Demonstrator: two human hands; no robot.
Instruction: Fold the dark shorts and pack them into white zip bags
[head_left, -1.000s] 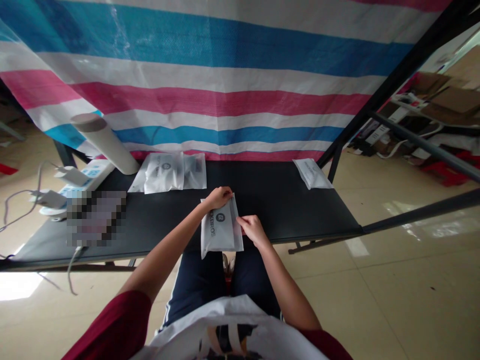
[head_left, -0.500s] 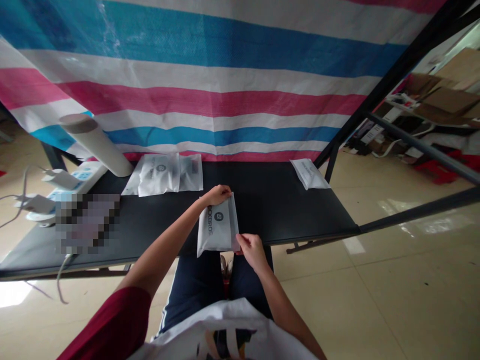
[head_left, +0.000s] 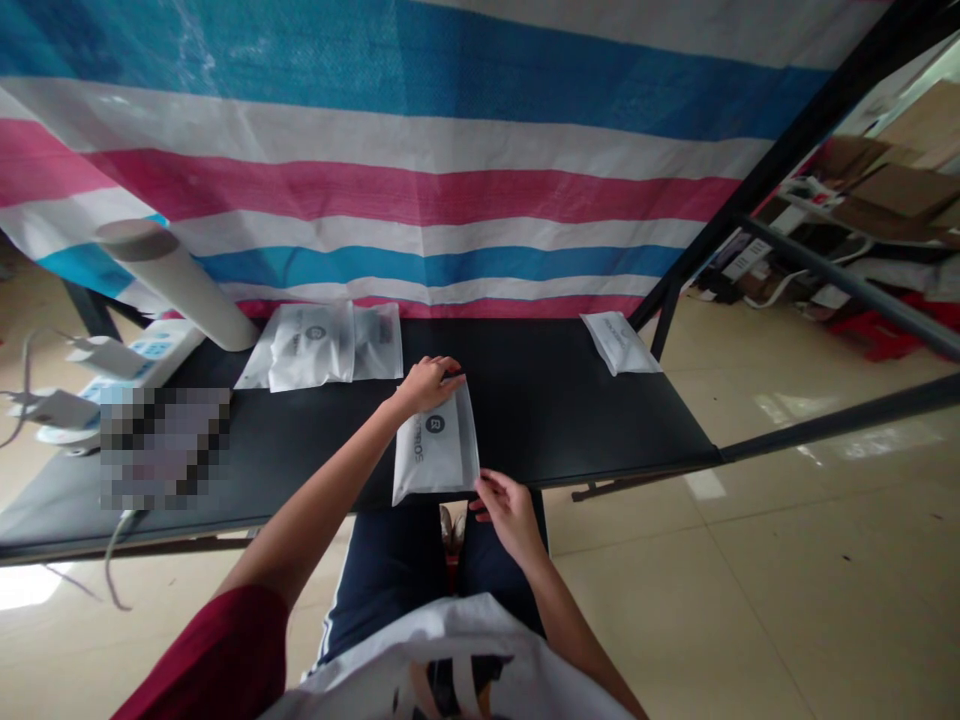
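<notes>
A frosted white zip bag (head_left: 435, 460) with a round dark logo and dark lettering lies on the black tabletop, its near end at the front edge. My left hand (head_left: 429, 385) rests over the far end of the bag, fingers loosely stretched and a little apart. At the near right corner, my right hand (head_left: 510, 510) has its thumb and forefinger pinched on the bag's edge, the other fingers loosely curled below. What is inside the bag cannot be made out.
Similar filled bags (head_left: 311, 345) overlap at the back left, and another bag (head_left: 621, 342) lies back right. A pale cylindrical bottle (head_left: 180, 285), a power strip (head_left: 142, 365) with plugs and a blurred-out device (head_left: 165, 445) stand left. A striped sheet (head_left: 420, 190) hangs behind.
The fingers of my left hand have loosened and spread on the bag. My right hand has shifted slightly outward at the corner. The view has moved a little.
</notes>
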